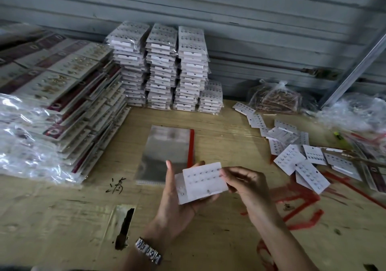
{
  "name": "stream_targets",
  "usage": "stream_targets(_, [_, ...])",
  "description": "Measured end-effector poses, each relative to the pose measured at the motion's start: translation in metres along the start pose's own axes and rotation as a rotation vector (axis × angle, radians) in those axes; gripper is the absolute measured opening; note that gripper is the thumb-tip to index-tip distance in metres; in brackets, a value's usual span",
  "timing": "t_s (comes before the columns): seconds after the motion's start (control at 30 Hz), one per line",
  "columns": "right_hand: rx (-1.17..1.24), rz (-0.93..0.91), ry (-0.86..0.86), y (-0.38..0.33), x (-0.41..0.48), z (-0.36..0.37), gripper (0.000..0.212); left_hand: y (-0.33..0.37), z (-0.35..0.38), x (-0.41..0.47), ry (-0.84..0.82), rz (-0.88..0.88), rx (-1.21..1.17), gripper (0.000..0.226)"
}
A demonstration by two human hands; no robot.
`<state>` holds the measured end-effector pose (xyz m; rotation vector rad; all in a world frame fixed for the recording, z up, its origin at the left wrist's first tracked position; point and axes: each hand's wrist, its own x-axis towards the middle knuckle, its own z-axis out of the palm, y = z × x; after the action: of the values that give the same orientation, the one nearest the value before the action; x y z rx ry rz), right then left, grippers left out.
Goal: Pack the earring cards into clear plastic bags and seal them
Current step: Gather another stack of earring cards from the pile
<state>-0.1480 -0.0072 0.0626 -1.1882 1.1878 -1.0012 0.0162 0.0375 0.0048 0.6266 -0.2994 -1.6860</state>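
- Head view, step in hand: we judge this to be the gathering step, before any bagging. Our left hand [177, 199] cradles two earring cards [203, 182] from below, one overlapped on the other, thumb up along their left edge. Our right hand [246, 185] pinches the right edge of the upper card, fingers drawn narrow on it.
- Where the task's things lie: the held cards hang just above the desk [219, 245], near the middle of the view. Touching their far edge, toward 12 o'clock, lies a flat stack of clear plastic bags [165, 151] with a red strip along its right side; we cannot tell which end is the open mouth.
- Next move, as we judge it: square the two cards together, lift the top bag, open it and slide the cards in, then press the flap shut. The films will likely cling, so separating one bag may take a thumb rub.
- Loose cards [292, 156] wait scattered at 2 o'clock, well apart from our hands.
- Containers: at 12 o'clock, tall piles of bagged cards [165, 68] stand against the wall, each bag holding white cards with small studs. At 9 o'clock, other bagged cards with dark red headers [69, 87] lie fanned in rows. At 1 o'clock a knotted clear sack [275, 97] holds reddish strips; what they are is unclear.
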Motion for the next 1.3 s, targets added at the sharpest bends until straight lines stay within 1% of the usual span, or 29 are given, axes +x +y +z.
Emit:
stream_targets(0.1, [-0.061,-0.021,-0.004,0.005,0.001,0.004,0.003,-0.001,0.001,0.000,-0.001,0.015,-0.002,0.097])
stream_targets(0.3, [-0.176,-0.092,-0.018,0.010,-0.001,0.010,0.002,-0.006,-0.002,0.000,0.019,0.012,0.045,0.089])
stream_targets(0.43, [-0.370,-0.254,0.003,0.014,-0.003,0.014,0.015,-0.009,-0.002,0.000,0.062,-0.002,0.050,0.085])
stream_targets(0.5, [-0.457,-0.321,0.012,0.015,-0.003,0.014,0.013,-0.007,-0.002,-0.001,0.059,-0.019,0.042,0.086])
stream_targets(0.57, [-0.520,-0.344,0.027,0.016,-0.002,0.013,0.008,-0.005,-0.004,-0.001,0.042,-0.042,0.042,0.085])
stream_targets(0.63, [-0.573,-0.344,0.031,0.017,0.000,0.012,0.007,-0.003,-0.006,-0.001,0.013,-0.069,0.065,0.079])
stream_targets(0.7, [-0.710,-0.359,0.022,0.017,0.000,0.013,0.007,-0.001,-0.006,-0.002,-0.024,-0.103,0.069,0.073])
stream_targets(0.73, [-0.797,-0.397,0.036,0.016,0.000,0.013,0.012,-0.001,-0.006,-0.002,-0.040,-0.117,0.056,0.071])
stream_targets(0.8, [-0.905,-0.536,0.081,0.011,-0.001,0.014,0.029,0.000,-0.005,-0.003,-0.073,-0.137,0.029,0.072])
stream_targets(0.83, [-0.917,-0.617,0.048,0.007,-0.001,0.014,0.041,0.001,-0.005,-0.003,-0.087,-0.141,0.030,0.072])
stream_targets(0.87, [-0.924,-0.671,-0.051,0.003,-0.001,0.013,0.054,0.001,-0.005,-0.003,-0.095,-0.142,0.040,0.073])
stream_targets(0.9, [-0.944,-0.679,-0.207,0.000,-0.001,0.012,0.069,0.001,-0.005,-0.003,-0.101,-0.142,0.057,0.073])
stream_targets(0.97, [-0.991,-0.574,-0.516,-0.003,-0.001,0.013,0.100,0.000,-0.005,-0.003,-0.119,-0.139,0.094,0.074])
stream_targets(1.0, [-0.999,-0.521,-0.605,-0.003,-0.001,0.015,0.111,0.000,-0.004,-0.004,-0.106,-0.140,0.113,0.076])
stream_targets(1.07, [-1.009,-0.489,-0.657,0.000,0.001,0.017,0.119,0.000,-0.001,-0.004,-0.061,-0.141,0.145,0.078])
stream_targets(1.23, [-0.946,-0.440,-0.607,0.001,0.003,0.021,0.115,-0.001,-0.003,0.000,-0.051,-0.147,0.145,0.074])
stream_targets(1.3, [-0.965,-0.460,-0.608,0.003,0.003,0.021,0.112,0.000,-0.002,-0.001,-0.066,-0.129,0.129,0.070])
